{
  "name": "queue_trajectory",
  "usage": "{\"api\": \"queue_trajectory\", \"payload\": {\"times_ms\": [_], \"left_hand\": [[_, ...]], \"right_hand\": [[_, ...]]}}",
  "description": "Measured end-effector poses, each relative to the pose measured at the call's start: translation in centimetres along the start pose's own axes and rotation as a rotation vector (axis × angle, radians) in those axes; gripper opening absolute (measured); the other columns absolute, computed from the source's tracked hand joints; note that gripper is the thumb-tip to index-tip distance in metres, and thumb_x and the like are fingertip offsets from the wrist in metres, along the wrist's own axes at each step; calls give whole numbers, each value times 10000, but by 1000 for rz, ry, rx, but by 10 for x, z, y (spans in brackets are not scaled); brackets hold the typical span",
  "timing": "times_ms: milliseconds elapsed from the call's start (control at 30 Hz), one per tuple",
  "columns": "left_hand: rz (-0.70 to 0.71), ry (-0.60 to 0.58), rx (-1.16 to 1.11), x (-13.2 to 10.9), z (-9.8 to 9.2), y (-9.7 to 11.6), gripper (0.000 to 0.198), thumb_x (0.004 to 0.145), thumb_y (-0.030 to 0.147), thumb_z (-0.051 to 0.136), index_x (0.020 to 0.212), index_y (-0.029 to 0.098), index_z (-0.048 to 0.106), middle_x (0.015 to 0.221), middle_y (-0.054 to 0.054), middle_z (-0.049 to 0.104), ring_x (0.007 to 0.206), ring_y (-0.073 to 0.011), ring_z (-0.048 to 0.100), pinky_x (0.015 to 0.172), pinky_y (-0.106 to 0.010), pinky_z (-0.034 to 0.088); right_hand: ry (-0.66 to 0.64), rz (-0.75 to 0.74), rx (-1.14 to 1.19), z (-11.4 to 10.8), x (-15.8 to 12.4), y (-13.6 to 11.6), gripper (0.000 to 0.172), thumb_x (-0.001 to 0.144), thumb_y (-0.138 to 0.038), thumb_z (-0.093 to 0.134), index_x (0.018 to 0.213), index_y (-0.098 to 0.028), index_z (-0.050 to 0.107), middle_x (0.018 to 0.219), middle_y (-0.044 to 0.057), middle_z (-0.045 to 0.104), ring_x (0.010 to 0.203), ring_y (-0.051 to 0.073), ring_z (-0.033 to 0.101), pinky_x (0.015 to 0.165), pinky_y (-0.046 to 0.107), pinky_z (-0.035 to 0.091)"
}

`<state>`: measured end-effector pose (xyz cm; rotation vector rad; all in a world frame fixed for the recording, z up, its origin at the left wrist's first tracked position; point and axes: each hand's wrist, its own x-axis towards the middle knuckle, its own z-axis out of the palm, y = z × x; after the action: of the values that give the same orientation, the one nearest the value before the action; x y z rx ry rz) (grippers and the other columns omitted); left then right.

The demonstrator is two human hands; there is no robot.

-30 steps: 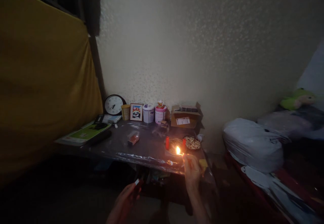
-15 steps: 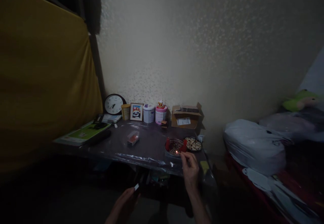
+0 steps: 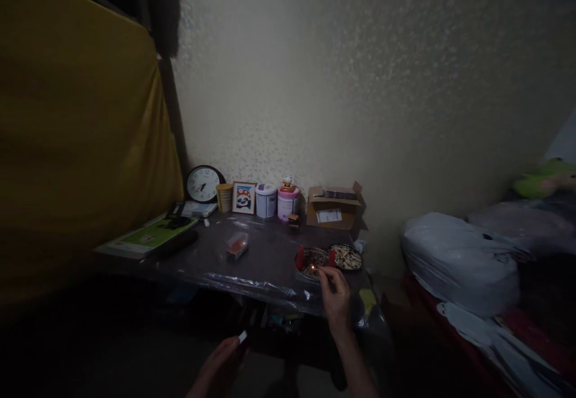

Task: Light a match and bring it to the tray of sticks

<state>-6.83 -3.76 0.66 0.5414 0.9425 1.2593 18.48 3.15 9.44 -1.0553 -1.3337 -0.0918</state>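
Pinched between the fingertips of my right hand [image 3: 336, 299] is a lit match [image 3: 314, 268], its small flame glowing at the tip. The flame is over or just in front of a round metal tin [image 3: 308, 276] with dark bits inside and red pieces at its left and right sides. Beside that tin, to the right, a black dish [image 3: 345, 257] holds many pale sticks that look like matches. Lower down, my left hand [image 3: 220, 362] is closed around a small box, probably a matchbox [image 3: 242, 337]; only its white end shows.
A clear-topped small box [image 3: 237, 245] lies mid-table [image 3: 265, 260]. Along the wall stand a clock [image 3: 203, 184], a yellow cup [image 3: 224, 198], a panda picture [image 3: 243, 199], two canisters [image 3: 266, 202] and a cardboard box [image 3: 335, 213]. White bags [image 3: 459, 260] sit at right.
The match flame looks smaller and dimmer than before. My right hand has shifted slightly left and up relative to the tins. My left hand has barely moved.
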Motion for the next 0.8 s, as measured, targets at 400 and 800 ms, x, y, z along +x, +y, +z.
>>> {"api": "queue_trajectory", "payload": {"times_ms": [400, 800], "left_hand": [[-59, 12, 57, 19, -5, -1, 342, 504, 458, 744, 712, 196, 671, 704, -74, 697, 945, -333, 601, 875, -464, 406], [-63, 53, 29, 21, -12, -5, 368, 433, 450, 768, 719, 241, 665, 797, -67, 722, 1016, -346, 576, 863, -441, 419]], "right_hand": [[-36, 2, -30, 11, 8, 9, 134, 816, -283, 532, 784, -185, 616, 731, 30, 648, 689, 159, 600, 661, 285, 489], [-53, 12, 9, 20, 15, 15, 126, 804, -276, 524, 741, -192, 594, 730, 27, 640, 677, 152, 598, 606, 263, 504]]}}
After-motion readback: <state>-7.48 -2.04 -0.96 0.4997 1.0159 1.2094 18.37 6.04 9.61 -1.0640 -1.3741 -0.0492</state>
